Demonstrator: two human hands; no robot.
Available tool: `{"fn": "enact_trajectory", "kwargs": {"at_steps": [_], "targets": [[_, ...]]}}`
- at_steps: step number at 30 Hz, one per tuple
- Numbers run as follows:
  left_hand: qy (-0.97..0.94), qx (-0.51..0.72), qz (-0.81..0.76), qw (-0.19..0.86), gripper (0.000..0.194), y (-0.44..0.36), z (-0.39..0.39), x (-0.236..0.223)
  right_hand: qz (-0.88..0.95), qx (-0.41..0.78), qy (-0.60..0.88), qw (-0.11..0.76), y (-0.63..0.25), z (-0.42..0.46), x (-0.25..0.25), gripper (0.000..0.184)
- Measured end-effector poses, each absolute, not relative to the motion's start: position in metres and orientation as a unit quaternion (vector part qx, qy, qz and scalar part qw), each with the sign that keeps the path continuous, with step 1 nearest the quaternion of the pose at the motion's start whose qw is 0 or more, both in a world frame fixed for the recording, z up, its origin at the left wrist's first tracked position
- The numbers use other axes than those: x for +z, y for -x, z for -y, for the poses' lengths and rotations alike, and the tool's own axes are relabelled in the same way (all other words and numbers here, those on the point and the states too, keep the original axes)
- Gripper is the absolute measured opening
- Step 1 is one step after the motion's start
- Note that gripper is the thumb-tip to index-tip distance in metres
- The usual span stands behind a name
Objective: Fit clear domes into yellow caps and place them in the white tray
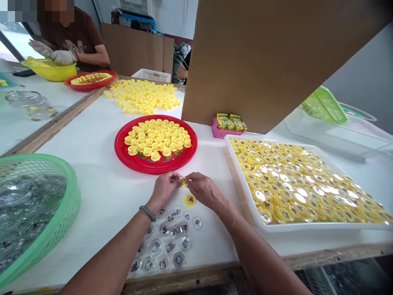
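Just in front of the red tray [121, 157], my left hand [164, 188] and my right hand [202, 189] meet, pinching a small yellow plastic piece [183, 182] between their fingertips. Its exact shape is mostly hidden by my fingers. Below them on the white table lies a yellow round piece [189, 200] with a dark picture in its centre. Several clear round discs [170, 246] with small printed pictures are spread between my forearms. Many yellow hat-shaped pieces [155, 156] sit on the red tray.
At right stands a white tray [245, 196] of yellow pieces with shiny discs; at left, a green basket [72, 196] of clear discs. A pink basket [218, 133] of small boxes stands by a cardboard panel [239, 61]. A gloved co-worker [89, 37] works beyond a wooden strip [61, 119].
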State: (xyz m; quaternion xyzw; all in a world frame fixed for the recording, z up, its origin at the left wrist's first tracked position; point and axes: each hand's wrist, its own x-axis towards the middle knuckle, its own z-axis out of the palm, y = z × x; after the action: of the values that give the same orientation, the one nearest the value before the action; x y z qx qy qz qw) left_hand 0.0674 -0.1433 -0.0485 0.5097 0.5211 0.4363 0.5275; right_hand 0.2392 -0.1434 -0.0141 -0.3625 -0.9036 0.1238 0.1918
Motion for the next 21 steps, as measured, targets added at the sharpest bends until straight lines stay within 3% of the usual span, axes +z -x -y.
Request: {"fn": "enact_trajectory", "kwargs": {"at_steps": [12,17,21], "targets": [[-0.558,0.421,-0.537,0.472,0.033,-0.066,0.145,-0.052,0.863,0.134,0.418,0.25,-0.234,0.152,-0.025,0.012],[-0.584,0.349,-0.567,0.464,0.043,-0.055,0.136,-0.058,0.863,0.07,0.466,0.182,-0.232,0.15,-0.026,0.013],[-0.58,0.329,-0.605,0.435,0.035,-0.051,0.123,-0.069,0.864,0.025,0.477,0.158,-0.235,0.144,-0.032,0.021]]}}
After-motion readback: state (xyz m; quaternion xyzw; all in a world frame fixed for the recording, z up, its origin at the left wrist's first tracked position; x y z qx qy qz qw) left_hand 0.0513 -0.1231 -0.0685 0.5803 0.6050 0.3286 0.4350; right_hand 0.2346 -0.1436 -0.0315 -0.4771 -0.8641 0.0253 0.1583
